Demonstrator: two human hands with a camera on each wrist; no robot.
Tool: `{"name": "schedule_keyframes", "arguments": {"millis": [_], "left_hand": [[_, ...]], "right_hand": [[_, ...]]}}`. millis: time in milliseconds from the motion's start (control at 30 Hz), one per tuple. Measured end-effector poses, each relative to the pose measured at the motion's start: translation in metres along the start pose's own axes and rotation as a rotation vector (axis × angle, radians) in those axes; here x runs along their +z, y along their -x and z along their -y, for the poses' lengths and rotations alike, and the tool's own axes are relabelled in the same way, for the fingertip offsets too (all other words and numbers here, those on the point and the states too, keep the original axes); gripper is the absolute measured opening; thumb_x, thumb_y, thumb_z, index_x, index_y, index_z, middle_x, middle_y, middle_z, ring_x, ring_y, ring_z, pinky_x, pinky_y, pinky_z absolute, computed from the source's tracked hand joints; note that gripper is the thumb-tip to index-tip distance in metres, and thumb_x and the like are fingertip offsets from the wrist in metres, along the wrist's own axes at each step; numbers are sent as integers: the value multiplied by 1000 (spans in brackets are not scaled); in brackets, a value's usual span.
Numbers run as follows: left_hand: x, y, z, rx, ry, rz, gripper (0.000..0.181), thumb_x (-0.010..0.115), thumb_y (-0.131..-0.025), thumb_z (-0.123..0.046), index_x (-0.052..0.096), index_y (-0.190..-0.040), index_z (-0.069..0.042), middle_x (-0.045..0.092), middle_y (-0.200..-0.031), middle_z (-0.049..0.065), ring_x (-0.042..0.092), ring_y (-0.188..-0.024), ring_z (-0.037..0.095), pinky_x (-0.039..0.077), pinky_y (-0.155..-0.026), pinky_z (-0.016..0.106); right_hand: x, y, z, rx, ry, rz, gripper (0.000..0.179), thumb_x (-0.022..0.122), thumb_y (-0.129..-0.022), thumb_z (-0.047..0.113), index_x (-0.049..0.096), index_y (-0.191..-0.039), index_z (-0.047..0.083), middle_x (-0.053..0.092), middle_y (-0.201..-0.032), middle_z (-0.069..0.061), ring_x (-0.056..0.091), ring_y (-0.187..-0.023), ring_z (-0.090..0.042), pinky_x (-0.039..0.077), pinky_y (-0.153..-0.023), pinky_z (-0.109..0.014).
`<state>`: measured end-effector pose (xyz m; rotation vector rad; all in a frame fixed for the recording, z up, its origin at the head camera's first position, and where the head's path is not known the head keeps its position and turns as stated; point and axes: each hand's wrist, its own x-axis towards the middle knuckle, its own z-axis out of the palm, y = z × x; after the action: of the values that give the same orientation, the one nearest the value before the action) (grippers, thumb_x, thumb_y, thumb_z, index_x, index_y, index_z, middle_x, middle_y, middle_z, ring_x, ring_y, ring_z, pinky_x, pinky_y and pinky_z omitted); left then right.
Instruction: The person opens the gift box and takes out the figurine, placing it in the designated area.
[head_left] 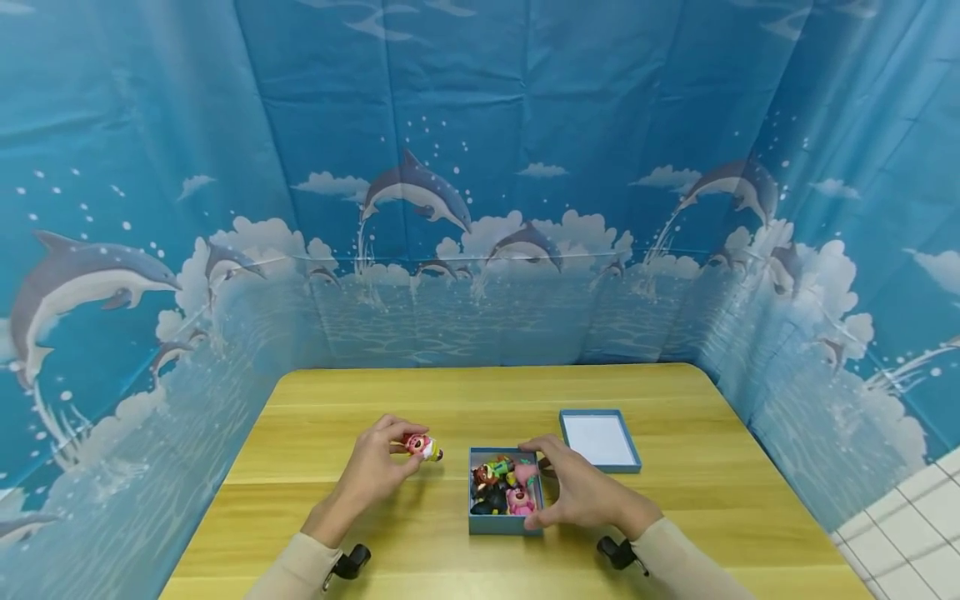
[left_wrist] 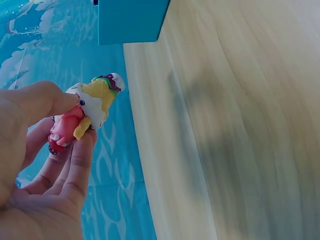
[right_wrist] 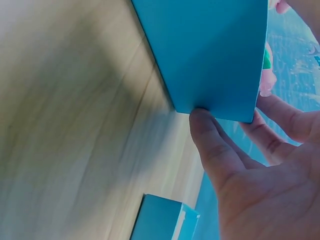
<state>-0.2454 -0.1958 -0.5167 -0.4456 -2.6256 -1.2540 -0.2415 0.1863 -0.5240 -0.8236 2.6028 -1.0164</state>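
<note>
My left hand pinches a small toy figurine between thumb and fingers, above the table left of the box. In the left wrist view the figurine is red-pink, with white and yellow parts and a purple-and-white tip. An open blue box stands on the table with several figurines inside, among them a pink bear, a brown-headed one in green and a black one. My right hand holds the box by its right side, thumb at the near corner, fingers at the far one.
Right of the box, behind my right hand, lies the blue lid, its white inside facing up. All of this is on a wooden table. A blue curtain printed with dolphins hangs along the table's back and sides.
</note>
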Motion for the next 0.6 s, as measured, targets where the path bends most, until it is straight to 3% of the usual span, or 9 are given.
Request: {"name": "schedule_keyframes", "arguments": {"millis": [200, 333, 600], "left_hand": [[-3, -1, 8, -12, -27, 6, 38, 91, -98, 2, 86, -134, -11, 76, -124, 2, 77, -106, 13, 72, -98, 31], [-2, -3, 11, 8, -42, 11, 37, 90, -99, 3, 85, -133, -10, 77, -128, 4, 78, -108, 16, 73, -99, 35], [3, -11, 15, 19, -69, 71, 39, 87, -100, 6, 85, -134, -14, 76, -134, 4, 79, -120, 25, 70, -110, 41]], "right_hand": [[0, -4, 0, 9, 11, -7, 115, 103, -86, 58, 46, -173, 8, 54, -165, -15, 64, -149, -42, 57, -122, -71], [-1, -4, -1, 10, 6, 5, 116, 104, -86, 57, 46, -174, 9, 54, -165, -15, 64, -149, -42, 58, -123, -69], [-5, -7, 1, 19, -32, 40, 113, 105, -87, 50, 45, -175, 10, 53, -167, -14, 63, -151, -45, 57, -124, -69]]}}
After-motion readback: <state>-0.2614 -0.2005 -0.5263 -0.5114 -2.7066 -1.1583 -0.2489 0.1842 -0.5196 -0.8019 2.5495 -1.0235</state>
